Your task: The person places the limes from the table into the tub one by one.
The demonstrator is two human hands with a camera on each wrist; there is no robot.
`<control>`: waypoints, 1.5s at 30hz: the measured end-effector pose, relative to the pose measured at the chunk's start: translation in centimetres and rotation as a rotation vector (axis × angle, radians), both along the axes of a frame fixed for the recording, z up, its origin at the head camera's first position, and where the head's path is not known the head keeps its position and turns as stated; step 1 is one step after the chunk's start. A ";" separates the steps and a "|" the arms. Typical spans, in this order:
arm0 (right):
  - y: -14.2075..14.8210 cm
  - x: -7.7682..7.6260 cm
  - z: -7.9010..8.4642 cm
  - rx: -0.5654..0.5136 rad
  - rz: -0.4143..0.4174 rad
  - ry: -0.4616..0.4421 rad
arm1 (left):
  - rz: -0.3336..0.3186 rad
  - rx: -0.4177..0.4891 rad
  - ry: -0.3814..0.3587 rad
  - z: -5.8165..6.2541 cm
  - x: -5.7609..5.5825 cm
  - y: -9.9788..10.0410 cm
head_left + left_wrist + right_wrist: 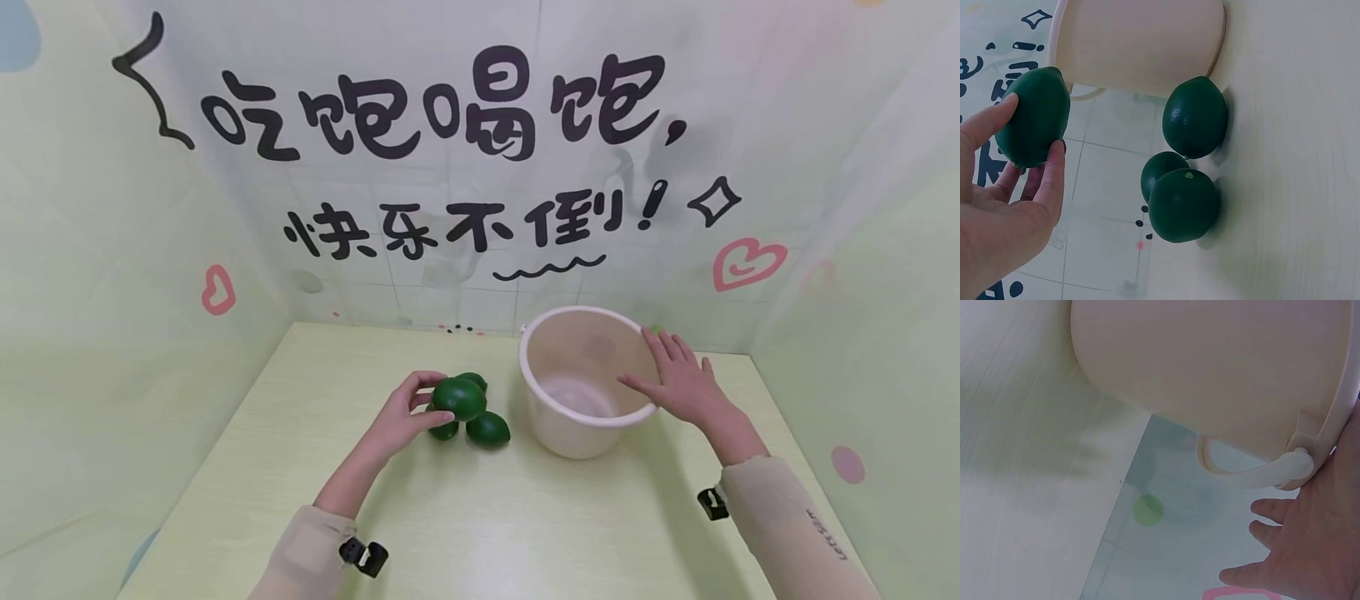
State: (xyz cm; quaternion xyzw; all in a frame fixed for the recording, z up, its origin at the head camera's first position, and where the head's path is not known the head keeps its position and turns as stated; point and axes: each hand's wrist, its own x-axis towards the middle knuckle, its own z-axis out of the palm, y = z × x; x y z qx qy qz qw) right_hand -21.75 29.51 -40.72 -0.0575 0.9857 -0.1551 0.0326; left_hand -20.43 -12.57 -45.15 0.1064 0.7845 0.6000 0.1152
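My left hand (405, 417) pinches a dark green lime (1035, 117) between thumb and fingers, holding it up over the other limes. Three more lie below on the table: one lime (488, 430) closest to the bucket, and two clustered limes (1184, 205) partly hidden behind the held one in the head view. To their right stands a pale pink plastic bucket (566, 437), upright and with a bare bottom. My right hand (686, 383) rests on its right rim with fingers straight and spread, the thumb reaching over the opening.
The bucket's handle (1254, 472) hangs down its far side. A light wood-grain table (480, 525) runs back to a printed cloth wall (480, 308) with black lettering, and more cloth closes off the left and right sides.
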 end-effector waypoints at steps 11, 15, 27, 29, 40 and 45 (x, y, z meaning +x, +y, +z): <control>0.1 -0.1 -0.1 -0.002 -0.004 0.000 | -0.019 0.003 0.021 0.5 -0.3 0.2; 0.0 -0.1 0.0 -0.005 -0.001 -0.001 | -0.026 0.011 0.029 0.7 -0.3 0.3; -0.1 0.0 0.1 -0.008 -0.003 -0.005 | -0.036 0.029 0.033 1.2 -0.7 0.9; -0.1 0.0 0.1 -0.011 -0.003 -0.008 | -0.040 0.033 0.032 1.4 -0.8 1.0; -0.1 0.0 0.0 -0.020 -0.005 -0.013 | -0.051 0.053 0.029 2.0 -1.0 1.5; -0.1 0.0 0.0 -0.013 -0.005 -0.015 | -0.059 0.058 0.035 2.2 -1.1 1.8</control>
